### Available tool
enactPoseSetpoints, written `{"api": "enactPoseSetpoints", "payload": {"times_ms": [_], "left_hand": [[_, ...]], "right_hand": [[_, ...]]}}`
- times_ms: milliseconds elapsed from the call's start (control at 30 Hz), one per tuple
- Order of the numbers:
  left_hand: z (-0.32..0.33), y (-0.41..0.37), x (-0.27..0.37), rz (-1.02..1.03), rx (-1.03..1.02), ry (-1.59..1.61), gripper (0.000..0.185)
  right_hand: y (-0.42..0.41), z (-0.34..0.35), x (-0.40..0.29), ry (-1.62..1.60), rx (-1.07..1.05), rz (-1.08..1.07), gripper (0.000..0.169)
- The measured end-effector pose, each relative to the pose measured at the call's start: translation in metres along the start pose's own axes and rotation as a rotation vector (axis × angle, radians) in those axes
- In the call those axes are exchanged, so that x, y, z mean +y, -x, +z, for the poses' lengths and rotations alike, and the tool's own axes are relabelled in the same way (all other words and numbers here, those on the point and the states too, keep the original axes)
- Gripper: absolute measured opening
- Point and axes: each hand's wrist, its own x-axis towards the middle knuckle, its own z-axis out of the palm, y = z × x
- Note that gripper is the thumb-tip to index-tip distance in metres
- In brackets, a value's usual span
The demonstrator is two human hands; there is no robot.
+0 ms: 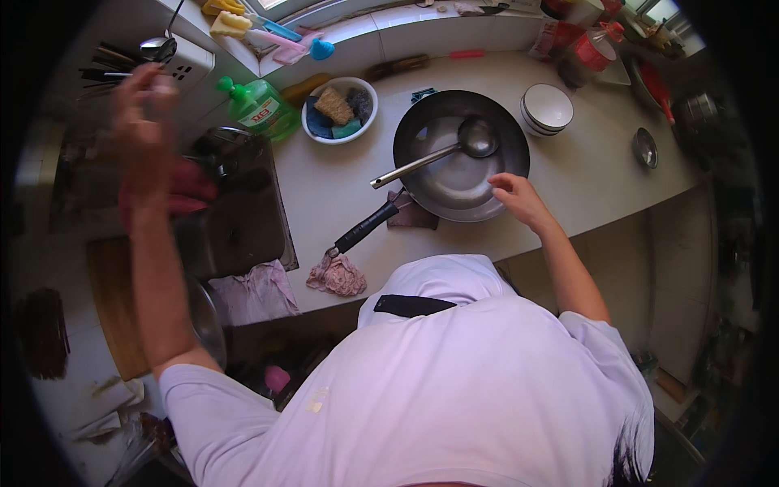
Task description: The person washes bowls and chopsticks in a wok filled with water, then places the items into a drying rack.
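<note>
My left hand (pixel 146 100) is raised at the upper left, blurred, beside a white utensil holder (pixel 193 61). A metal spoon (pixel 153 47) and a dark utensil show just above its fingers; whether it grips anything is unclear. My right hand (pixel 517 196) reaches over the near right rim of a dark metal wok (pixel 420 152), fingers slightly curled and seemingly holding nothing. Contact with the rim cannot be made out. A metal ladle (pixel 478 137) lies in the wok, its handle resting across the left rim. The wok's black handle (pixel 367 226) points toward me.
Left of the wok stand a white bowl (pixel 369 122) of sponges and scouring pads and a green soap bottle (pixel 261 109). Stacked white bowls (pixel 548 106) and a small metal bowl (pixel 645 148) are rightward. A crumpled pink cloth (pixel 338 277) lies near the sink (pixel 243 237).
</note>
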Motion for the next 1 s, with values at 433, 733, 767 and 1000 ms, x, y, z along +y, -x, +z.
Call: {"api": "enactPoseSetpoints", "payload": {"times_ms": [433, 733, 767, 1000], "left_hand": [[0.234, 0.207, 0.173, -0.276, -1.262, -0.182, 0.046], [0.207, 0.199, 0.195, -1.477, -1.279, 1.352, 0.032], [0.210, 0.211, 0.192, -1.612, -1.122, 1.449, 0.031], [0.222, 0.217, 0.224, -1.947, -0.477, 2.061, 0.038]], "right_hand": [[-0.111, 0.048, 0.043, 0.142, 0.198, 0.252, 0.065], [-0.118, 0.034, 0.048, 0.236, 0.342, 0.155, 0.060], [-0.118, 0.037, 0.044, 0.251, 0.413, 0.134, 0.057], [-0.154, 0.054, 0.077, -0.891, 0.141, 0.398, 0.022]]}}
